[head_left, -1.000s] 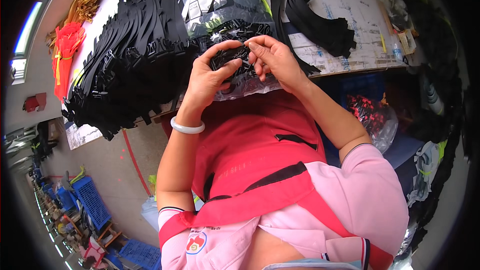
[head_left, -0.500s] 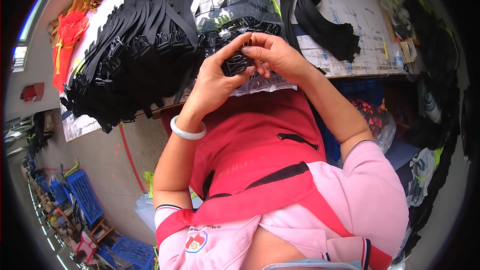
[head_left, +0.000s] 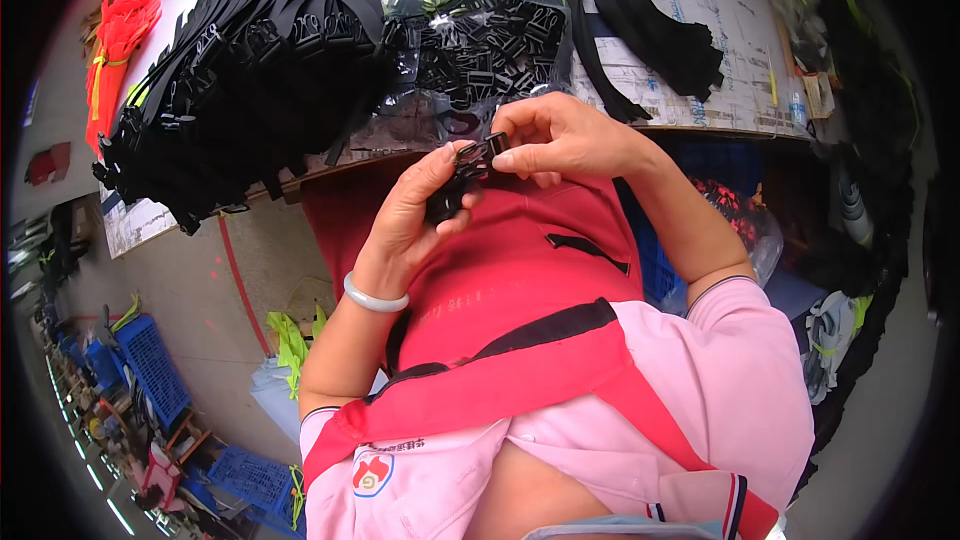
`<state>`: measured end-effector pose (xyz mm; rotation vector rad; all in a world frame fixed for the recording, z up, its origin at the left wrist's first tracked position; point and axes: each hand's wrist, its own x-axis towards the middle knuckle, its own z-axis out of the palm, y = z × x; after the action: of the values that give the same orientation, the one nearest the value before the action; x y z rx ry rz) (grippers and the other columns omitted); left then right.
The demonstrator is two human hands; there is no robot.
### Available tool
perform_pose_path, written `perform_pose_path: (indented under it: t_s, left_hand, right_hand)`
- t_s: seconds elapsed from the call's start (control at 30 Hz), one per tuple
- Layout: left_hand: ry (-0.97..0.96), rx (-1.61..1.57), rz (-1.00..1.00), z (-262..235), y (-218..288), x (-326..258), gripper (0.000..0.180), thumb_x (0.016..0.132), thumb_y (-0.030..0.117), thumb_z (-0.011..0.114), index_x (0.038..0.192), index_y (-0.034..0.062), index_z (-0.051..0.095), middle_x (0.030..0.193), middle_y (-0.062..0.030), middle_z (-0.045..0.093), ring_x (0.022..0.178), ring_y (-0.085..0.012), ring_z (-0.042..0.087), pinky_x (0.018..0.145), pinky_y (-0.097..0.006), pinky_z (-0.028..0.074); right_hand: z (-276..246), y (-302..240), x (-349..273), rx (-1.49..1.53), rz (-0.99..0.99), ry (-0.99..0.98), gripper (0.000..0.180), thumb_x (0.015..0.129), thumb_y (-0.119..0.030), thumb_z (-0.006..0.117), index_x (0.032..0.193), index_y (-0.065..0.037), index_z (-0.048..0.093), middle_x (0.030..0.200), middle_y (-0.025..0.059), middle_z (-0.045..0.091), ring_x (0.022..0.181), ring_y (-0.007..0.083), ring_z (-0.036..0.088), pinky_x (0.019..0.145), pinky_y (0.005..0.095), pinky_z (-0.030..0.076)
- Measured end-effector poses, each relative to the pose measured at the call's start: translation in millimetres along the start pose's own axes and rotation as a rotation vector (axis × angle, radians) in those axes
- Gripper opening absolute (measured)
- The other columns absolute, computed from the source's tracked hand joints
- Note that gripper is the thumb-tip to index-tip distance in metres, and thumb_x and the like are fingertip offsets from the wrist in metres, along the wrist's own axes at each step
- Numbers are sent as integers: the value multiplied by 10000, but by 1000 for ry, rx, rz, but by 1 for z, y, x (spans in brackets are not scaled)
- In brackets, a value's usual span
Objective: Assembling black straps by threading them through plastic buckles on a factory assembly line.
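Orange strap bundle point(head_left: 118, 50) at far left of table; beside it, big heap of black webbing straps point(head_left: 240, 70). Left hand point(head_left: 415, 225) curled around black strap piece point(head_left: 443, 202) — held above red apron point(head_left: 500, 280), just below table edge. Right hand point(head_left: 555, 140) pinches small black plastic buckle point(head_left: 484, 149) between thumb and fingertips, touching strap end. Behind — clear bag of black buckles point(head_left: 475, 30).

Your left hand point(head_left: 415, 215) is raised in front of your chest, fingers curled, thumb pressed in. Your right hand point(head_left: 560, 138) meets it from the right, fingertips point(head_left: 505, 160) pinched together. Both forearms bent upward, wrists close.
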<state>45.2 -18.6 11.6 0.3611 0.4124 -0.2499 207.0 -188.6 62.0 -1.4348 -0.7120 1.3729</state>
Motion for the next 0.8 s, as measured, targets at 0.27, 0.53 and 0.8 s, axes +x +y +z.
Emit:
perform_pose_path:
  t_s: [0.27,0.53,0.8]
  left_hand:
    - [43,803,-141,-2,-14,-15,315,894,325,662,993,26,646,668,11,562,512,-46,476,417,-182,328]
    - [-58,284,-122,-29,-36,-11,351,994,281,482,1103,-28,609,778,-109,627,568,-152,570,450,-235,457]
    - [71,439,-125,-26,-41,-1,336,957,265,534,1064,-48,592,795,-132,607,583,-166,567,446,-228,452]
  right_hand:
    - [4,28,-8,-263,76,-165,241,879,-245,656,830,-19,588,694,-5,575,646,51,491,586,239,407]
    - [-31,46,-55,-654,-189,654,116,874,-102,633,926,2,636,785,41,629,701,110,582,648,255,469]
    - [-91,101,-93,-947,-76,912,193,828,-136,637,986,-31,674,931,134,646,807,312,634,719,361,501]
